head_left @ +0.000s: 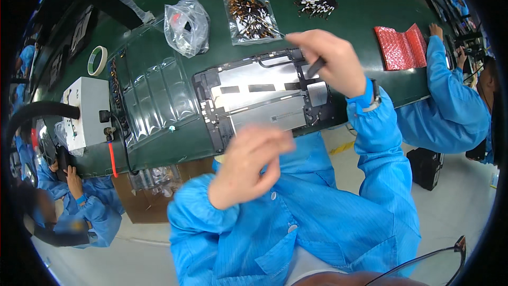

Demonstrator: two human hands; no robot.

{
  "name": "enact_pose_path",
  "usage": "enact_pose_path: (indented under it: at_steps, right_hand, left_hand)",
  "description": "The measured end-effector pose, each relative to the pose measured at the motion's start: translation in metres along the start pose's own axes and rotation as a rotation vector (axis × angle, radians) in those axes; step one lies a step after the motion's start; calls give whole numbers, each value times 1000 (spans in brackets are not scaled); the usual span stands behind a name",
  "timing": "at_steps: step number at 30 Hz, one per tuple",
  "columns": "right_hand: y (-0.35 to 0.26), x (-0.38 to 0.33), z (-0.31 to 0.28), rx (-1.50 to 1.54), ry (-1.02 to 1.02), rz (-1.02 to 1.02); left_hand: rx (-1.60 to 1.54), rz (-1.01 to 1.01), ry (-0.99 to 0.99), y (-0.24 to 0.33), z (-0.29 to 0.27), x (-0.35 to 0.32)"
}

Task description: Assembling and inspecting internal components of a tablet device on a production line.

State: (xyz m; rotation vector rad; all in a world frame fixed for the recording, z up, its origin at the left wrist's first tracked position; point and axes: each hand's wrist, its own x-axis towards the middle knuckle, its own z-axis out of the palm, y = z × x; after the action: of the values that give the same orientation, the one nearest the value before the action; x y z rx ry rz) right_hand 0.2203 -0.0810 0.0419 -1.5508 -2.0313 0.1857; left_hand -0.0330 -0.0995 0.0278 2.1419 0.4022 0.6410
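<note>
Before me lies an opened flat electronic device [259,82] with silver panels, black strips and a dark frame, possibly a tablet or laptop part. Above its far right part, my right hand [333,61] is closed around a slim tool [316,68]; its dark end shows under the palm, and a thin metal tip reaches toward a clear bag of small orange, black and white parts [250,17]. My left hand [248,164], blurred by motion, hovers over the device's near edge. Its thumb stands apart from the bent fingers, and nothing shows in it.
A loose pile of small parts [316,4], a crumpled clear bag [187,26] and red bubble wrap [400,47] lie along the bench. Left are a clear plastic tray [156,98], tape roll [97,60] and white box [87,111] with a hose. Co-workers sit on both sides.
</note>
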Motion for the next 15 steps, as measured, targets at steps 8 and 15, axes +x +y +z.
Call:
enact_pose_path:
  at_steps: [8, 15]
  right_hand:
    - [2, 15, 46, -315, -137, -209]
    - [0, 22, 50, -490, -189, -436]
  left_hand:
    - [-1638, -739, 89, -26, 41, -50]
    - [-1545, -654, 237, -21, 52, -53]
